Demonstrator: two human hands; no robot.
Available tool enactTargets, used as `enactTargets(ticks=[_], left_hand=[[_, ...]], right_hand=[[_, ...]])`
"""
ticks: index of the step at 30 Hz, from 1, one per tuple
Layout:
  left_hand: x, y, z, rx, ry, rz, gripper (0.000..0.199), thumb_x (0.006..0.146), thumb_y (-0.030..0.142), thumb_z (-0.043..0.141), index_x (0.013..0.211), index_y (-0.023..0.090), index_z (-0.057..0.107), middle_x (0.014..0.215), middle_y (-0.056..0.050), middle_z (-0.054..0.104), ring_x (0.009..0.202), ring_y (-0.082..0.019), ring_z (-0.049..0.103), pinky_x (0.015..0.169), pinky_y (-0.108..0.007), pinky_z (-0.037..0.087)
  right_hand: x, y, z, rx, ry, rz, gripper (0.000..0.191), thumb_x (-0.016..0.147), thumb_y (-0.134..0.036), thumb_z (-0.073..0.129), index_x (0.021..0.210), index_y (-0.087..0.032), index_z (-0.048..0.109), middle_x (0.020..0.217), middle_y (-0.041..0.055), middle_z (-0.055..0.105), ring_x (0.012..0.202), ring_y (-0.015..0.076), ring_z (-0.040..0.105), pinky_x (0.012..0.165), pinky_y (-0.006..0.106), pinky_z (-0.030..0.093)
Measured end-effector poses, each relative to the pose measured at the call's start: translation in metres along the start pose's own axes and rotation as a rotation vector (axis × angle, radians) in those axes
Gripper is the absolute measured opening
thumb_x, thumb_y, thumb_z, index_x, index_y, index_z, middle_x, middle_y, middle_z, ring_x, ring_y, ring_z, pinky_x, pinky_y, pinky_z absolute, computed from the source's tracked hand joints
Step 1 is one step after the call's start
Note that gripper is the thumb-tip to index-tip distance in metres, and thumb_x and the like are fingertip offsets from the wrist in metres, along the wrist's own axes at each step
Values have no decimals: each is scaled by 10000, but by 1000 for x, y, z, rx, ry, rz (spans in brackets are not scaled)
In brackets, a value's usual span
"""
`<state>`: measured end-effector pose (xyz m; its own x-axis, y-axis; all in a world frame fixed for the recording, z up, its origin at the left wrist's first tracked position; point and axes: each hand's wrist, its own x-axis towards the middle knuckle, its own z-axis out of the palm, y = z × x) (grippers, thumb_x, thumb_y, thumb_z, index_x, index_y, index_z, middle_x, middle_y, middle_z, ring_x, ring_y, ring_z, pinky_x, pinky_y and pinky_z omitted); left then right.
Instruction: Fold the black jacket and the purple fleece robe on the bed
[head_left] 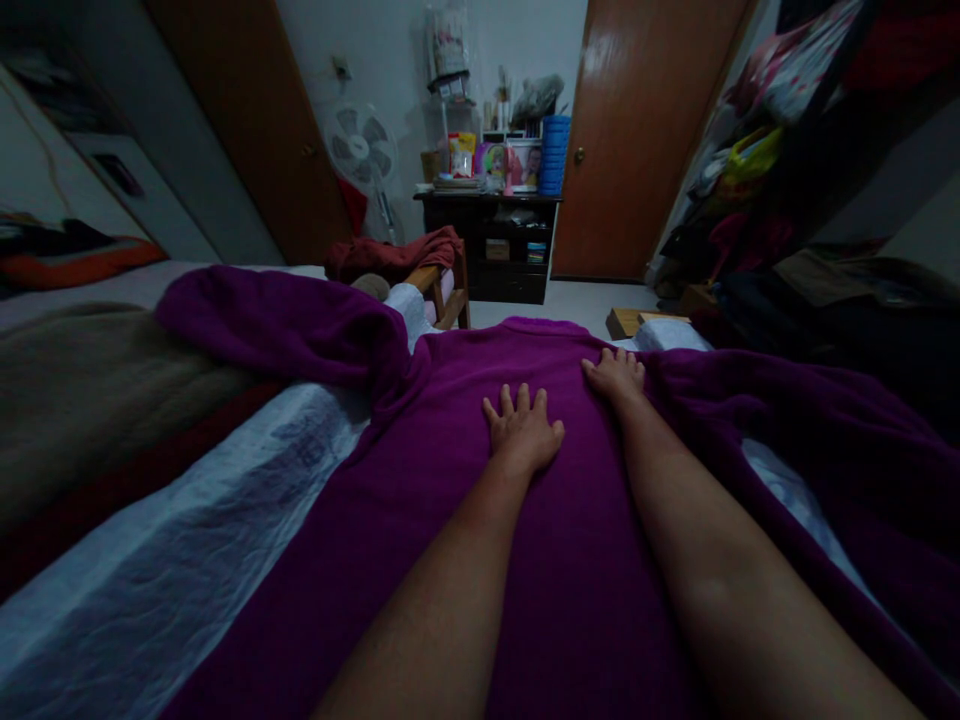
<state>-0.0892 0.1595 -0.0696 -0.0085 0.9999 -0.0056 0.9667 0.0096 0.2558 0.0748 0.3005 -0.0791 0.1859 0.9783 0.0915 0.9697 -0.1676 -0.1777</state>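
Observation:
A purple long-sleeved sweater [450, 480] lies spread out in front of me, its collar at the far end. Its left sleeve is bunched toward the left, while the other stretches out to the right. My left hand [523, 430] rests flat on the middle of the sweater with fingers spread. Farther off, my right hand [616, 374] lies on the fabric near the right shoulder seam, fingers apart and palm down. Beneath the sweater, a pale blue-white patterned sheet [247, 520] shows at the left.
Brown fleecy cloth [97, 400] is piled at the left. A reddish garment [397, 255] hangs over a wooden frame [457, 290] beyond the bed. Farther back stand a fan [361, 145] and a dark cabinet [495, 250]. Dark clothes [840, 310] are heaped at the right.

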Motion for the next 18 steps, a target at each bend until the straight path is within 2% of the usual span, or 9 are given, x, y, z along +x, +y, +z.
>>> enactTargets(ticks=[3, 5, 8, 10, 15, 18], left_hand=[[0, 0, 0, -3, -3, -6, 674, 868, 564, 362, 1481, 289, 316, 1588, -58, 229, 1457, -366, 95, 1119, -662, 54], [0, 0, 0, -6, 0, -6, 671, 866, 564, 366, 1479, 295, 317, 1588, -54, 231, 1457, -366, 96, 1120, -661, 51], [0, 0, 0, -11, 4, -6, 671, 866, 565, 372, 1480, 298, 316, 1587, -54, 234, 1456, -365, 100, 1122, -656, 51], [0, 0, 0, -15, 10, -4, 671, 868, 560, 376, 1480, 290, 319, 1585, -61, 238, 1455, -367, 105, 1122, -655, 52], [0, 1, -1, -33, 15, -6, 677, 860, 559, 393, 1475, 283, 333, 1582, -67, 246, 1452, -373, 112, 1117, -661, 43], [0, 1, -2, -49, 7, -9, 675, 858, 550, 397, 1475, 282, 335, 1581, -68, 248, 1453, -372, 109, 1118, -659, 35]], right_hand=[[-3, -1, -3, 26, 76, -32, 608, 893, -514, 419, 1352, -118, 475, 1414, 197, 434, 1327, 340, 346, 1071, 502, 248], [-5, -3, -5, 67, 118, -162, 516, 904, -427, 423, 1339, -158, 492, 1371, 157, 492, 1274, 298, 414, 1048, 453, 308], [-9, -10, -5, 96, 60, -416, 430, 927, -345, 392, 1312, -212, 528, 1372, 92, 520, 1239, 225, 459, 1039, 353, 343], [-12, -15, -3, 68, -3, -485, 449, 943, -387, 376, 1335, -219, 514, 1437, 72, 470, 1299, 219, 411, 1077, 354, 309], [-14, -25, 0, -29, -112, -333, 636, 948, -558, 270, 1502, -247, 259, 1595, 57, 188, 1441, 288, 178, 1127, 535, 187], [-15, -29, -1, -51, -182, -259, 674, 938, -594, 235, 1524, -265, 184, 1612, 48, 99, 1457, 306, 115, 1124, 577, 153]])
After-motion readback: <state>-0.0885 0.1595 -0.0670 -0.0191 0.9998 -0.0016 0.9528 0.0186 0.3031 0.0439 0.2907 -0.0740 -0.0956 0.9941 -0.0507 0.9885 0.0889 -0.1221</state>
